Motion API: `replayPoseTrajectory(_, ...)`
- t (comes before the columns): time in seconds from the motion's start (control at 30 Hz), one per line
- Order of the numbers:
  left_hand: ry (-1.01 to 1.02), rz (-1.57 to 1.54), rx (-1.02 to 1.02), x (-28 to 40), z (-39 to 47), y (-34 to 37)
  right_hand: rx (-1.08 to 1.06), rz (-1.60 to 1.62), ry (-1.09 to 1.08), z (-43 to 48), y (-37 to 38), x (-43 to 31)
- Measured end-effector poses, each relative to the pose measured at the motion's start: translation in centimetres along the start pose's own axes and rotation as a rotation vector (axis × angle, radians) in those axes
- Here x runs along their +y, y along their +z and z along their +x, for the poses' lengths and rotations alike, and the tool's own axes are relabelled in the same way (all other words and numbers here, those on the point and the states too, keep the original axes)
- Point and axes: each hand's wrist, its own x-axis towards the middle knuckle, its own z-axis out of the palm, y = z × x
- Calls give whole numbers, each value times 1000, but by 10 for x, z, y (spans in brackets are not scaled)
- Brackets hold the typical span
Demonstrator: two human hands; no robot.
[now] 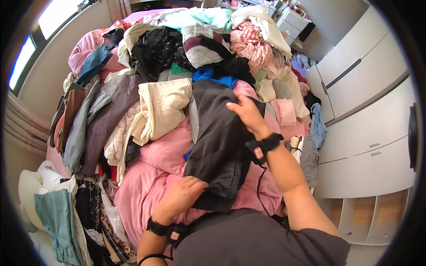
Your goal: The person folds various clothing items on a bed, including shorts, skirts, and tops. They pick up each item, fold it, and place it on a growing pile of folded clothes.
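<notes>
A dark black garment (216, 133) of smooth fabric, perhaps trousers, lies lengthwise in front of me on pink bedding (159, 149). Its lower left edge is in the curled fingers of my left hand (183, 194). My right hand (248, 114) touches the garment's upper right part, thumb apart from the index finger; the other fingers are hidden, so its grip is unclear. Grey and blue cloth (213, 78) shows from beneath and behind the garment. To the left of it lies a cream ribbed garment (163, 106), loosely folded.
Heaped clothes cover the bed's far side, among them a striped knit (204, 46) and a black patterned garment (159, 50). More garments (73, 123) drape at the left. A teal garment (58, 222) hangs at lower left. White cabinets (366, 149) stand right. A cable (259, 189) trails from my right wrist.
</notes>
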Motion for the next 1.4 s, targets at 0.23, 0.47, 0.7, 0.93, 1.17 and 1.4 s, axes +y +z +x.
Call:
replayPoseTrajectory(0.23,4,-168,-54,-4,-44,-21,177,64,254,-109,-44,8)
replayPoseTrajectory(0.47,-538,-1056,309,-11,-63,-1,412,1,662,-150,-69,40)
replayPoseTrajectory(0.7,-697,-1080,-38,-32,-37,11,275,489,555,-110,-72,57)
replayPoseTrajectory(0.93,-567,-1357,125,-64,-7,-21,275,410,221,-67,-72,8)
replayPoseTrajectory(1.17,-237,-2160,146,-137,34,10,421,559,126,-128,-102,10)
replayPoseTrajectory(1.4,-815,-1761,118,-121,52,69,692,803,418,-176,-117,90)
